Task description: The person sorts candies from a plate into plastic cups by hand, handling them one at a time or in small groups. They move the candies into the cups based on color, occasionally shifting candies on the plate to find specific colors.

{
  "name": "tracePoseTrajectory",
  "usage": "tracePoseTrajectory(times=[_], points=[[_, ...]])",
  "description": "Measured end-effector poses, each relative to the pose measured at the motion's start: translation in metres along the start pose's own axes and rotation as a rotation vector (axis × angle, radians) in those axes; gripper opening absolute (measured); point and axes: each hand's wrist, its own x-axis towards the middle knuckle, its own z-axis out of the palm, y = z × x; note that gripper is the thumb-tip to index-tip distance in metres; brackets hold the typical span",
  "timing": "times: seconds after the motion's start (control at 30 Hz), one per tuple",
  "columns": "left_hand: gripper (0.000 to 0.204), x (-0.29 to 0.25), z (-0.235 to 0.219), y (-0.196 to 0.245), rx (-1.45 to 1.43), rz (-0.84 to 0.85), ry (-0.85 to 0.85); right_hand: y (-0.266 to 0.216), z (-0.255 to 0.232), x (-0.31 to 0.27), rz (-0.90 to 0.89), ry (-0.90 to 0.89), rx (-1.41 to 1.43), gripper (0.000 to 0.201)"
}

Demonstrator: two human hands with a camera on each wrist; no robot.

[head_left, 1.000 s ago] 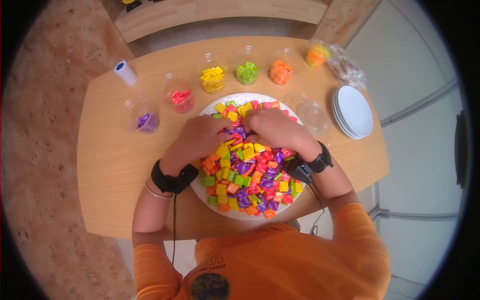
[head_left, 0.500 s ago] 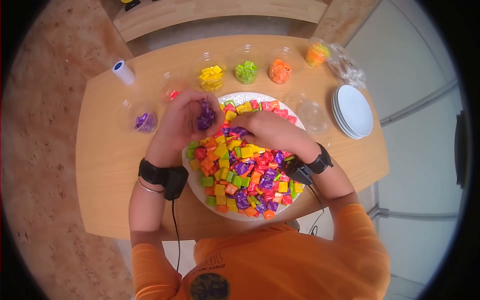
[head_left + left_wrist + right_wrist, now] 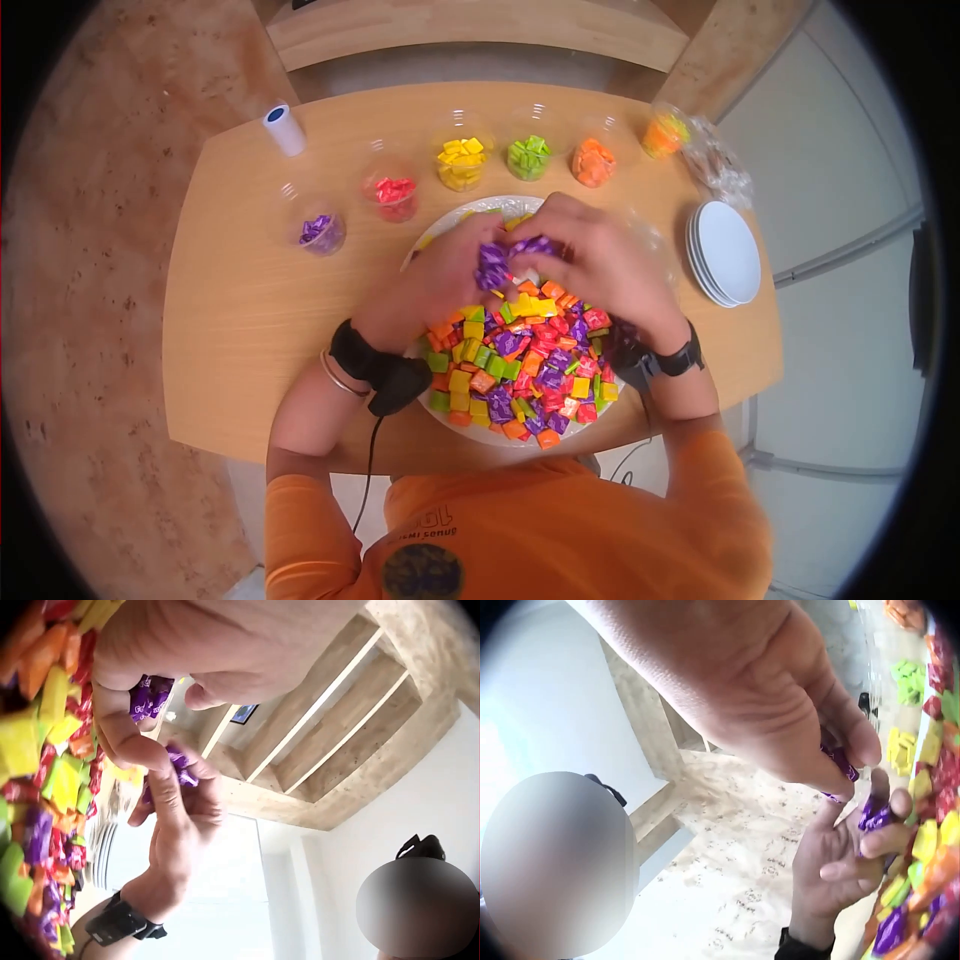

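Left fingers (image 3: 131, 745), right fingers (image 3: 862, 740) holding purple candies (image 3: 144, 706)

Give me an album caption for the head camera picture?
Fingers hold purple-wrapped sweets above a white plate heaped with mixed colours.

1. Purple, glossy-wrapped candies (image 3: 152, 696), held above the round white plate (image 3: 482, 436): pale wrapper lettering, seemingly "Fo" in one spot, the rest too small to read.
2. Orange cloth shirt (image 3: 580, 520), on the wearer's side of the plate: two dark printed lines (image 3: 428, 524), inverted, blurred, unreadable.
3. Dark round emblem (image 3: 423, 572) on that shirt, farther from the plate: details illegible.
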Motion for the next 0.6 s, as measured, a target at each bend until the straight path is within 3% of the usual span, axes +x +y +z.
tracePoseTrajectory(times=[0.07,0.1,0.17,0.23,0.27,0.33,0.37,0.4,0.47,0.53,0.57,0.6], points=[[0.032,-0.003,0.011,-0.005,-0.02,-0.02,0.034,-0.011,0.012,0.0,-0.089,0.013,0.144,0.024],[0.027,-0.004,0.009,-0.012,-0.021,0.043,0.033,-0.01,0.015,-0.001,-0.146,0.049,0.085,0.026],[0.026,-0.009,0.007,-0.011,-0.026,0.115,0.039,-0.02,0.004,-0.002,-0.079,0.092,0.152,0.027],[0.036,-0.024,0.003,0.002,0.394,0.4,-0.062,-0.018,0.0,-0.003,0.0,0.191,0.257,0.03],[0.036,-0.033,0.005,0.012,0.397,0.407,-0.048,-0.018,-0.002,-0.003,-0.013,0.182,0.26,0.03],[0.029,-0.05,0.012,0.035,0.491,0.658,0.057,-0.019,-0.005,-0.004,0.109,0.221,0.353,0.029],[0.021,-0.055,0.006,0.046,0.721,0.697,0.183,-0.018,-0.006,-0.005,0.09,0.236,0.334,0.027],[0.021,-0.061,0.002,0.064,0.727,0.699,0.192,-0.019,-0.009,-0.005,0.081,0.233,0.338,0.027],[0.016,-0.077,-0.008,0.103,0.008,0.377,0.437,-0.02,-0.014,-0.007,0.066,0.158,0.151,0.022],[0.013,-0.087,-0.05,0.111,0.321,0.444,0.585,-0.021,-0.015,-0.006,0.068,0.127,0.139,0.02],[0.013,-0.088,-0.066,0.111,0.322,0.451,0.59,-0.023,-0.016,-0.006,0.079,0.098,0.12,0.018],[0.011,-0.088,-0.08,0.109,0.591,0.446,0.746,-0.024,-0.016,-0.006,0.07,0.096,0.116,0.018]])
